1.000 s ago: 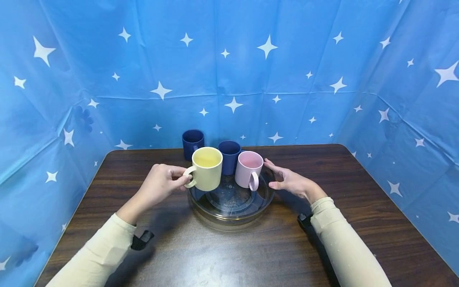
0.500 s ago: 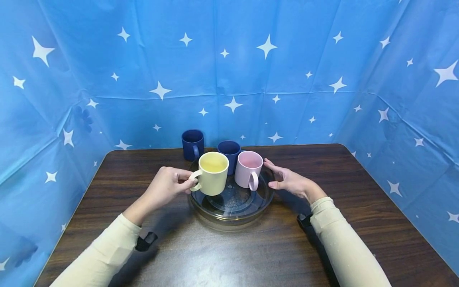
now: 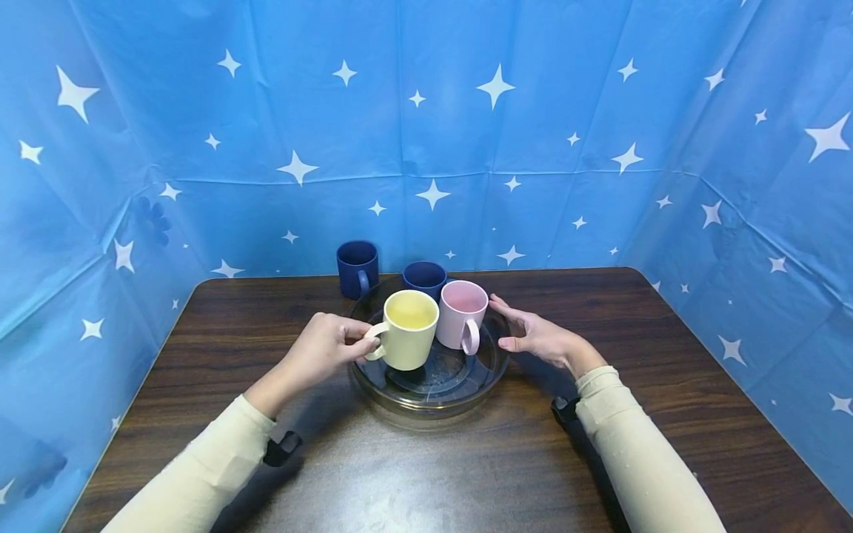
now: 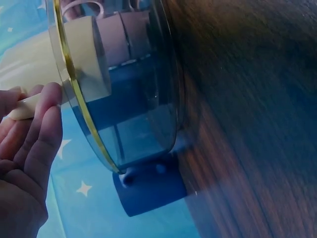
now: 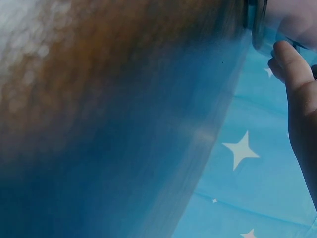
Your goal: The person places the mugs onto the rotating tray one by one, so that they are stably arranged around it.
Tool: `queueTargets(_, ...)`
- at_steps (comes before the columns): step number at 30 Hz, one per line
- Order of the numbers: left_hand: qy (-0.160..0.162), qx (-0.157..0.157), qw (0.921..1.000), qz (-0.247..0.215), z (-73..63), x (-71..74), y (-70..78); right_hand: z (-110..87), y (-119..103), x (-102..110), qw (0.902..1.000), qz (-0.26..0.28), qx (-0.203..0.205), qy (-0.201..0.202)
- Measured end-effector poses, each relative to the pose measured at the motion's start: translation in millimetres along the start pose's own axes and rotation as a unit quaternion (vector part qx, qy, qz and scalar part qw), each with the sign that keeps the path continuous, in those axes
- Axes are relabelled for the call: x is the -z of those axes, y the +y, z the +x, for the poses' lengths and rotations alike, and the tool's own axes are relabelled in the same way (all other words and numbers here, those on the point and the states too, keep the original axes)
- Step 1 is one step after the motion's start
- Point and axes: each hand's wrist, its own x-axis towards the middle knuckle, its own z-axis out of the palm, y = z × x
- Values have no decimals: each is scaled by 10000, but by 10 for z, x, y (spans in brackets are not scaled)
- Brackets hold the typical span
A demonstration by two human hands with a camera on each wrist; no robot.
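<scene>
My left hand [image 3: 326,344] pinches the handle of a pale yellow mug [image 3: 413,339], held upright over the left part of a round, clear glass dish [image 3: 429,405]. Through the glass in the left wrist view, the yellow mug's [image 4: 84,62] base shows below the gold-coloured rim, short of the dish floor. A pink mug [image 3: 455,322] stands in the dish to the right. Behind them is a dark blue mug [image 3: 424,277], partly hidden by the yellow one. My right hand [image 3: 543,337] lies at the dish's right side, thumb and fingers spread along the rim.
A second dark blue mug [image 3: 353,274] stands on the table behind the dish, to the left. The dark wood table [image 3: 666,400] is enclosed at the back and sides by a blue curtain [image 3: 560,89] with white stars.
My left hand has carried the yellow mug right and down into the dish, beside the pink mug. It now covers more of the blue mug behind. The right hand has stayed in place.
</scene>
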Motion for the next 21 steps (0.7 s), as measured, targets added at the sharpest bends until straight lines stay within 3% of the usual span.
queueTargets(12, -195, -24, 9995, 229, 91, -114, 6, -2, -18, -9, 9999, -121, -37, 71)
queueTargets(21, -446, 226, 9987, 61, 115, -186, 25, 4, -11, 8, 10000, -70, -45, 33)
